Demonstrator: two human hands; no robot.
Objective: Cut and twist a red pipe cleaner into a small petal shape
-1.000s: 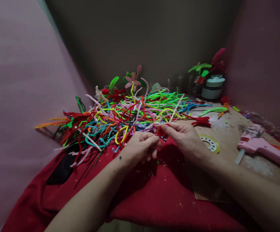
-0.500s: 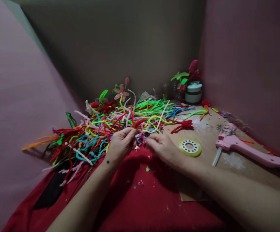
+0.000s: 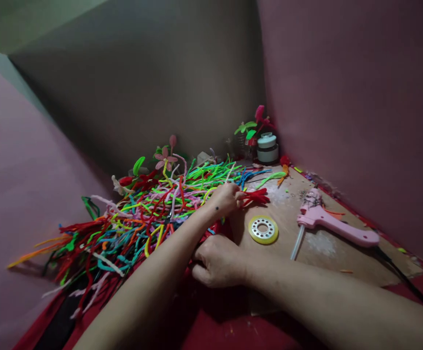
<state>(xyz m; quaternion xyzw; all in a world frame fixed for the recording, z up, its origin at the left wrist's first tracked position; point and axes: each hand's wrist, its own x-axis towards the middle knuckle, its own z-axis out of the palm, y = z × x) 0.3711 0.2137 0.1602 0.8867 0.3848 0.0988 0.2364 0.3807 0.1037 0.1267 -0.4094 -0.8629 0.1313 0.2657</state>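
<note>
My left hand point(image 3: 226, 198) reaches across the front of the pile, its fingers pinched on the near end of red looped pipe cleaner pieces point(image 3: 258, 196) at the board's left side. How many of them it grips is hidden. Lower down, my right hand point(image 3: 217, 262) is curled closed beneath my left forearm, above the red cloth. Whatever lies inside its fingers cannot be seen. Beside and behind my left hand spreads a tangled heap of pipe cleaners point(image 3: 160, 204) in many colours.
On the brown board point(image 3: 288, 272) lie a yellow tape roll point(image 3: 263, 230) and a pink hot glue gun point(image 3: 337, 226) with a glue stick and black cord. Pipe cleaner flowers point(image 3: 166, 158) and a white-lidded jar point(image 3: 267, 147) stand at the back. Walls enclose both sides.
My left hand has moved right from the pile's front to the red pieces. My right hand has drawn back towards me and curled closed. The view has turned right.
</note>
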